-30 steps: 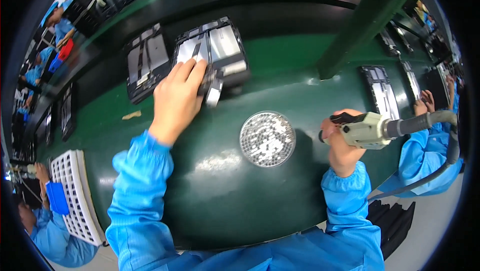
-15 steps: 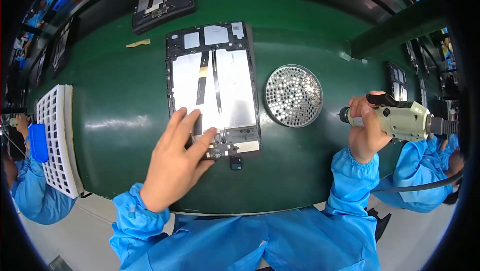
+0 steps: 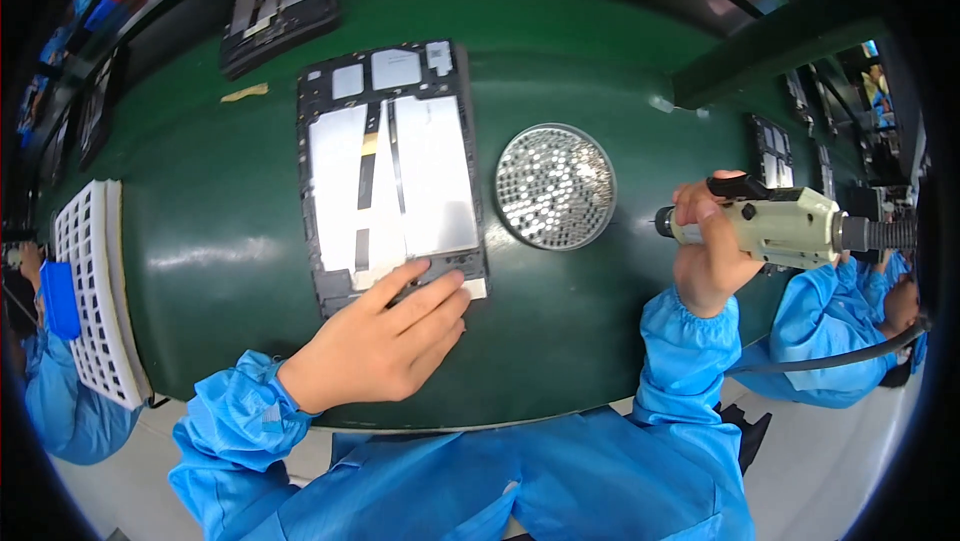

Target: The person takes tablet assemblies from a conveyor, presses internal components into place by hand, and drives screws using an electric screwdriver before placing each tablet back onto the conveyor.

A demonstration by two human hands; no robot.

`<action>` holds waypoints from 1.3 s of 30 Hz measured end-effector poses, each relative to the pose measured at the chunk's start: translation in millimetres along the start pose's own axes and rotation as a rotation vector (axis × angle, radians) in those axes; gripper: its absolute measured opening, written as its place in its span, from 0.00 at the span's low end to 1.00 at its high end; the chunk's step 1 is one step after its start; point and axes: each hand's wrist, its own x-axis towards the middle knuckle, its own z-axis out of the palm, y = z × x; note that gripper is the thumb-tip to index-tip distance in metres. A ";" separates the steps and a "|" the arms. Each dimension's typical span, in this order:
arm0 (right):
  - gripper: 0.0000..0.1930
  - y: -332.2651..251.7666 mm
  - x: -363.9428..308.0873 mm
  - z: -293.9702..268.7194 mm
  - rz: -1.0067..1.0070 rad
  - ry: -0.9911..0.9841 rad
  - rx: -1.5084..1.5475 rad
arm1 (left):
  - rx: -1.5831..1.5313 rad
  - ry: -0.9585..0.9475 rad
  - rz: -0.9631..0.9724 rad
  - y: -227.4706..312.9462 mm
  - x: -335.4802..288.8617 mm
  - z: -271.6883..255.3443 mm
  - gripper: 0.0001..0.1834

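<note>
Near the front edge of the bench [image 3: 230, 321], the left hand [image 3: 375, 356] touches a tablet [image 3: 435, 161], grasp unclear; the right hand [image 3: 715, 256] grips a driver [image 3: 790, 226].

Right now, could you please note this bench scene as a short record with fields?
Left hand: at the near end of the tablet; its thumb is hidden
Right hand: holding the driver
Tablet: flat, opened, inside facing up
Dish: round, between tablet and driver
Far left: white rack, blue bin
</note>
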 end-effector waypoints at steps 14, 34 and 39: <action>0.17 10.4 34.3 43.7 0.011 -0.232 0.199 | -0.272 0.217 0.011 -32.6 18.7 17.5 0.10; 0.18 34.0 36.9 69.0 0.101 -0.330 0.235 | -0.069 0.081 -0.108 -34.3 9.5 21.5 0.22; 0.18 33.4 34.9 72.6 0.096 -0.323 0.230 | -0.070 0.074 -0.114 -35.1 8.5 21.9 0.21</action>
